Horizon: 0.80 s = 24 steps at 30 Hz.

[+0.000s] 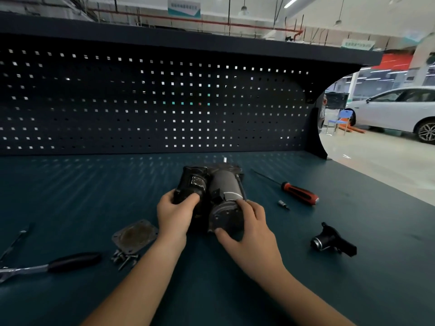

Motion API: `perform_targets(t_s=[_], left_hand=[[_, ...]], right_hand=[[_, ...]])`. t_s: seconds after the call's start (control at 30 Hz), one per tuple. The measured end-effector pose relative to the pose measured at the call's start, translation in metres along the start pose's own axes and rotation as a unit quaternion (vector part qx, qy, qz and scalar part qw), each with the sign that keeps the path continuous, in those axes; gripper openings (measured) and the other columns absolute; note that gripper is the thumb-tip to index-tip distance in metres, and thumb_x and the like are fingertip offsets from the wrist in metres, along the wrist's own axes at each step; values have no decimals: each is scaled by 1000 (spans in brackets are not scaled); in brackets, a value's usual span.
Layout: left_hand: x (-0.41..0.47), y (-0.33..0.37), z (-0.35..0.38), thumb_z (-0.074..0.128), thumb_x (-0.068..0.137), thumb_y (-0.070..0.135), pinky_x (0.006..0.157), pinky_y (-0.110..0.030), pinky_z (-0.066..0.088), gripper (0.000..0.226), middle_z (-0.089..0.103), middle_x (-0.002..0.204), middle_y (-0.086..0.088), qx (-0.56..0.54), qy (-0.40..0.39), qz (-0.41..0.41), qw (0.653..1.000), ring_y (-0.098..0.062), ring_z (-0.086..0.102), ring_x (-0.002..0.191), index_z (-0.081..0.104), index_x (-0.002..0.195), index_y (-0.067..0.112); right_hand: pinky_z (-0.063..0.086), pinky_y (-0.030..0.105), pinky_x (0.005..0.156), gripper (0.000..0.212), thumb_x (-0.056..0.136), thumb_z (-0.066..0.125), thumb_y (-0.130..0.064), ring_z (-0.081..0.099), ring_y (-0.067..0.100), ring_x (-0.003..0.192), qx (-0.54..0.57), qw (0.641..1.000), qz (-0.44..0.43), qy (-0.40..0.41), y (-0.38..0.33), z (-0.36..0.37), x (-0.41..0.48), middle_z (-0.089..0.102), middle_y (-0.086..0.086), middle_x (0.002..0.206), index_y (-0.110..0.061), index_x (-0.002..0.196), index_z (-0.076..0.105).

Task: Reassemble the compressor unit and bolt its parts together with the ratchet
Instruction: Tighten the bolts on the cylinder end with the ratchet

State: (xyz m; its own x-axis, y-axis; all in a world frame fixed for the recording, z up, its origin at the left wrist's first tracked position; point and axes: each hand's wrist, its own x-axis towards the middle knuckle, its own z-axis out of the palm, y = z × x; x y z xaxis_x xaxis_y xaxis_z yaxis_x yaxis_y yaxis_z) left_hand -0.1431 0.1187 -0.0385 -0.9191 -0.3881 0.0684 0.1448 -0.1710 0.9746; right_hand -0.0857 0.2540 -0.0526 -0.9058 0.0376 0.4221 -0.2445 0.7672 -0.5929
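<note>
Left hand (175, 212) is wrapped round the near end of the dark left cylinder of the compressor (223, 184). Right hand (249, 222) is clamped, thumb below and fingers above, on the grey motor's round end cap. The compressor is laid mid-bench (70, 196), dead ahead, its long axis run away from the person toward the pegboard (141, 102). The ratchet (47, 267) is left well apart at far left, handle turned inward, and is judged nearer the left hand. A plate (135, 235) and heaped bolts (124, 256) are set just beside the left wrist. A pale label (197, 181) is seen on the dark cylinder, but nothing on it can be read. The signs (184, 8) hung beyond are blurred.
</note>
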Motion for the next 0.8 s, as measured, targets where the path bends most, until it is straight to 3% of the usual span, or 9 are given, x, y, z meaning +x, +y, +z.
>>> perform_targets(t_s=[0.1, 0.17, 0.27, 0.37, 0.43, 0.5, 0.6, 0.67, 0.8], left_hand=[[-1, 6, -10, 61, 71, -3, 54, -29, 48, 15, 61, 59, -4, -22, 1, -18, 1000, -21, 58, 60, 62, 65, 11], [-4, 9, -15, 60, 70, -5, 53, -29, 47, 17, 60, 55, -2, -31, -1, -19, 999, -21, 58, 59, 62, 62, 10], [-14, 19, -19, 61, 69, -5, 50, -24, 49, 22, 63, 52, 4, -1, -23, 17, 1000, -14, 61, 56, 65, 62, 15], [-21, 35, -14, 65, 66, -7, 47, -11, 45, 27, 65, 60, 11, 62, -52, 97, 992, 5, 59, 53, 66, 76, 18], [-24, 45, -9, 68, 64, -6, 52, -2, 41, 38, 62, 76, 15, 121, -70, 153, 978, 11, 58, 63, 63, 94, 17], [-30, 52, -3, 70, 64, -3, 64, -2, 40, 50, 60, 92, 12, 184, -93, 197, 959, 4, 58, 79, 61, 109, 18], [-41, 59, 8, 72, 65, 3, 75, -16, 39, 58, 57, 110, 4, 277, -123, 253, 919, -11, 54, 96, 59, 121, 16], [-47, 63, 14, 71, 66, 3, 75, -17, 38, 60, 58, 118, 2, 310, -151, 284, 895, -11, 53, 99, 58, 123, 17], [-54, 67, 21, 69, 66, 3, 86, -19, 40, 62, 55, 131, 5, 354, -194, 322, 857, -13, 53, 113, 57, 125, 18]], right_hand=[[38, 25, 96, 71, 79, 56, -54, 43, 10, 122, 14, 1000, -17, -4, -7, -3, -17, 22, -19, 143, -33, 141, 28], [21, 35, 113, 68, 81, 53, -55, 33, 4, 130, -19, 999, -40, 4, -9, -5, -26, 26, -19, 143, -32, 141, 30], [11, 28, 116, 62, 84, 50, -54, 33, 0, 127, -50, 997, -55, 17, -9, -11, -35, 37, -18, 139, -30, 139, 35], [18, 18, 111, 56, 83, 53, -53, 40, -2, 120, -14, 999, -43, 18, -8, -17, -45, 48, -22, 123, -29, 134, 45], [35, 18, 102, 48, 81, 56, -51, 52, -3, 110, 39, 999, -15, 5, -6, -23, -49, 58, -23, 112, -28, 123, 58], [45, 13, 80, 34, 81, 56, -49, 59, -7, 91, 116, 993, 23, -18, -1, -30, -52, 68, -20, 94, -28, 106, 68], [40, 7, 61, 16, 87, 56, -38, 58, -10, 68, 192, 980, 48, -17, 3, -37, -50, 67, -20, 69, -33, 78, 68], [39, 4, 63, 13, 88, 58, -33, 58, -11, 74, 214, 974, 55, 42, 8, -38, -46, 67, -18, 72, -37, 77, 64], [35, -5, 70, 15, 90, 56, -26, 50, -22, 91, 317, 932, 85, 155, 21, -44, -24, 58, -24, 104, -29, 105, 59]])
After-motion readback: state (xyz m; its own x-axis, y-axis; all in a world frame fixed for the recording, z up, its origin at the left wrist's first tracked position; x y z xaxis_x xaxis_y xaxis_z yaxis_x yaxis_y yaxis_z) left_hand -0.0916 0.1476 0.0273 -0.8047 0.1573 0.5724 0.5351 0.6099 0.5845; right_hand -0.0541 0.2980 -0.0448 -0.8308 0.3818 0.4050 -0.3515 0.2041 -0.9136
